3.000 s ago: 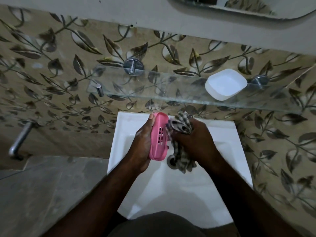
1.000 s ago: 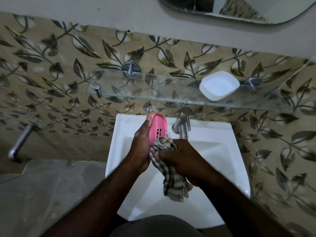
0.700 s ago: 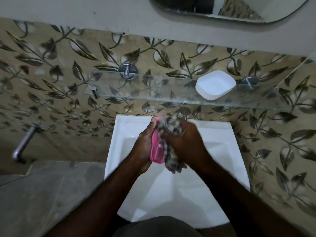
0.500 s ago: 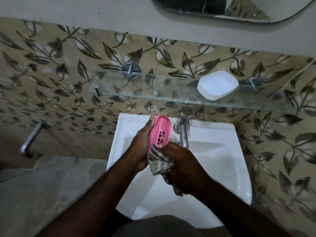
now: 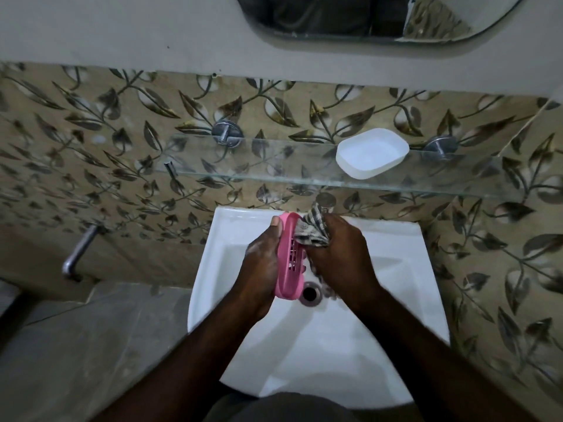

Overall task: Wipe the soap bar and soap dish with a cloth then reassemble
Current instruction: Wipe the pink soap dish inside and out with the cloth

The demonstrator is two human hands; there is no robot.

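Right hand point(image 5: 341, 254), fingers clamped on checked grey cloth point(image 5: 310, 231), has climbed beside fingertips of left hand point(image 5: 259, 263), clamped on pink slotted plastic soap tray point(image 5: 289, 271). Tray-wiping step; next likely its back face.

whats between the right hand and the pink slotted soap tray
Head view: the bunched checked cloth, which the right hand presses against the pink slotted plastic soap tray.

No legible text, label, brand, number or sign anywhere in view; every surface here is plain or only patterned.
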